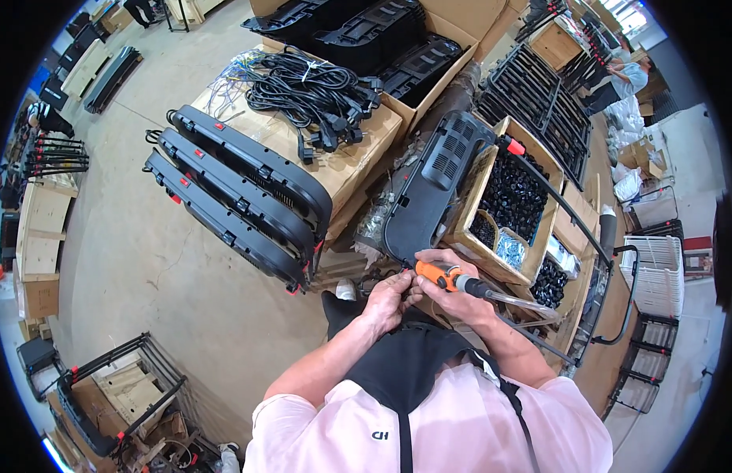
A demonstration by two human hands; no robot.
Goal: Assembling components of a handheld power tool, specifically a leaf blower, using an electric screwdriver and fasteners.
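My right hand [458, 301] is closed around an orange and black powered screwdriver [435, 273], just in front of my body. Beside it, my left hand [388, 299] has its fingers pinched together at the near end of a long black plastic housing [420, 209]. What sits between those fingertips is too small to make out. The housing lies lengthwise away from me, its vented end at the far side. Right of it stands a wooden bin [458, 233] holding many small black parts [512, 197] and a bag of silvery hardware [510, 248].
Three black housings [240, 193] stand on edge at the left against a cardboard box [374, 130]. Black power cables [311, 91] lie bundled on that box. An open carton [480, 27] behind holds more black shells. A black metal bar [567, 206] crosses the bin; a person [628, 77] is far right.
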